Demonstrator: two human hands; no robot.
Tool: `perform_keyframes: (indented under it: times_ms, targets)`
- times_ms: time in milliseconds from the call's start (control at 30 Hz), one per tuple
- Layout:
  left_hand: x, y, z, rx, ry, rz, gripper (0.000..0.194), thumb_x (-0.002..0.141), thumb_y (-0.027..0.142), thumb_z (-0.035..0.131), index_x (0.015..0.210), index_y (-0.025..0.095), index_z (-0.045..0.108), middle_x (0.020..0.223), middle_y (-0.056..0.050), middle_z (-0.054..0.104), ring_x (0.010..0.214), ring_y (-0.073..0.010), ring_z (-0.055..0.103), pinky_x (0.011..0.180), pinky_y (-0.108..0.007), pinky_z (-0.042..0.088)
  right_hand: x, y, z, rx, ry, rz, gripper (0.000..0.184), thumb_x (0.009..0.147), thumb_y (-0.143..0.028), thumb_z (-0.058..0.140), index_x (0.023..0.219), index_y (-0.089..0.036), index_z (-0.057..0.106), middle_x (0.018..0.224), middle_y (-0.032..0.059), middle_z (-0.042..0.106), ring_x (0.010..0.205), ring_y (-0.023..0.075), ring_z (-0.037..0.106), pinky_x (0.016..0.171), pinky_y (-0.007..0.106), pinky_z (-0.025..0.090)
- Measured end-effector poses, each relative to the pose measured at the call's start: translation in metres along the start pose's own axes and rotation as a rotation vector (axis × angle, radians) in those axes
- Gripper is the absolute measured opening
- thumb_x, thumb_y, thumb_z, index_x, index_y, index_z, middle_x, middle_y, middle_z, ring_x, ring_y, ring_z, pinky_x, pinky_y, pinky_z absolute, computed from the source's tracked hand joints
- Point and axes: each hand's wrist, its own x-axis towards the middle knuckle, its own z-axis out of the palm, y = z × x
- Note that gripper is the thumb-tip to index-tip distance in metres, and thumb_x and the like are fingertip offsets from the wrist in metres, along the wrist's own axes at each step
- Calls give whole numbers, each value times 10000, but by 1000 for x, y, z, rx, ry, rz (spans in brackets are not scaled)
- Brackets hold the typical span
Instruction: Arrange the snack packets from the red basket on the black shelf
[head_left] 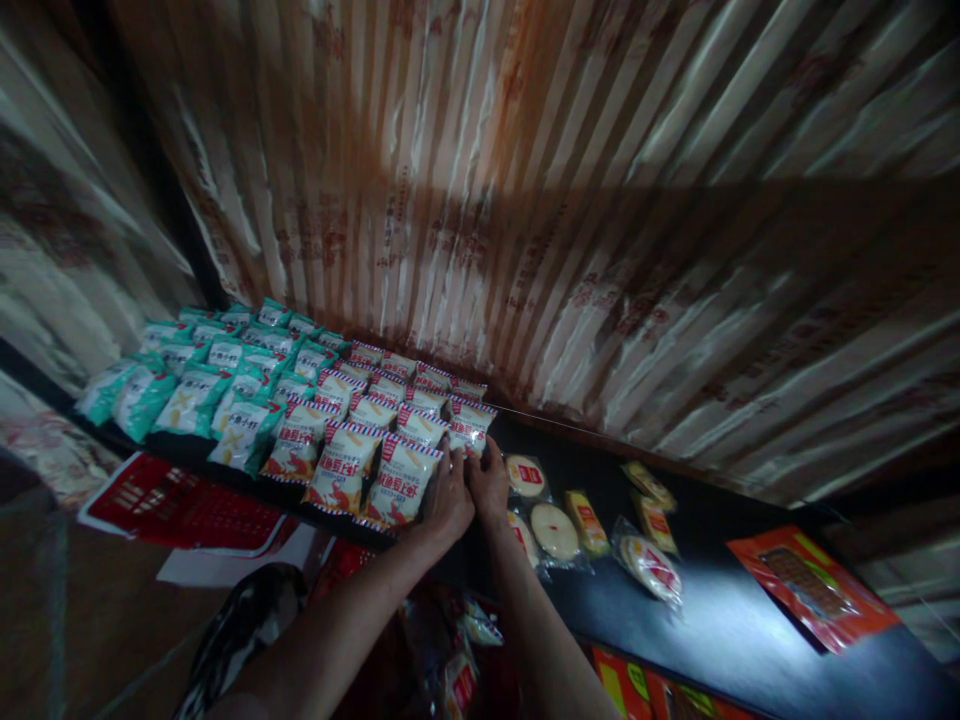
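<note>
My left hand [450,497] and my right hand [489,487] are close together at the right end of several rows of white-and-red snack bags. Between my fingertips is the lower edge of one snack bag [469,424], which has a striped top edge and stands upright. Fingers of both hands are bent in against it, and the fingertips are partly hidden. Just left of my left hand stands a front-row snack bag [403,482]. Right of my right hand lies a round, clear-wrapped flat cake [526,476].
Teal snack bags [193,398] fill the shelf's left end. On the black shelf [720,590] to the right lie more wrapped cakes [556,530], yellow packets [586,521] and an orange packet [810,585]. A corrugated wrapped wall [480,200] rises behind. Red printed sheets [187,505] hang below.
</note>
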Motion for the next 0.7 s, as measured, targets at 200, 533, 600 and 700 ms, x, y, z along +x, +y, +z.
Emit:
perform_keyframes:
  times_ms: [200, 533, 600, 700]
  targets:
    - [2, -4, 3, -39, 5, -20, 603, 810, 50, 383, 1411, 97, 364, 1549, -148, 206, 1393, -256, 298, 1139, -388, 289, -3, 0, 2, -29, 14, -21, 533, 792, -374, 450, 1264, -142, 538, 1063, 130, 679, 923, 238, 632, 819, 359, 480]
    - [0, -10, 9, -16, 45, 25, 573, 849, 79, 351, 1421, 100, 340, 1556, -143, 178, 1408, -251, 264, 1140, -398, 284, -4, -8, -3, -149, -74, -29, 516, 817, -379, 477, 1289, -179, 538, 1080, 107, 686, 929, 232, 645, 818, 345, 485]
    - [0, -11, 8, -4, 44, 34, 552, 868, 89, 325, 1420, 93, 340, 1560, -146, 155, 1405, -248, 273, 1141, -397, 281, -5, -12, -4, -194, -65, -40, 527, 808, -377, 508, 1293, -173, 537, 1079, 113, 684, 939, 240, 642, 828, 350, 483]
    - [0, -12, 8, -19, 36, 61, 555, 880, 107, 326, 1435, 108, 312, 1565, -132, 139, 1417, -240, 238, 1148, -402, 268, -7, -16, -4, -226, -26, -60, 544, 804, -381, 531, 1300, -158, 531, 1088, 131, 676, 974, 256, 632, 843, 359, 478]
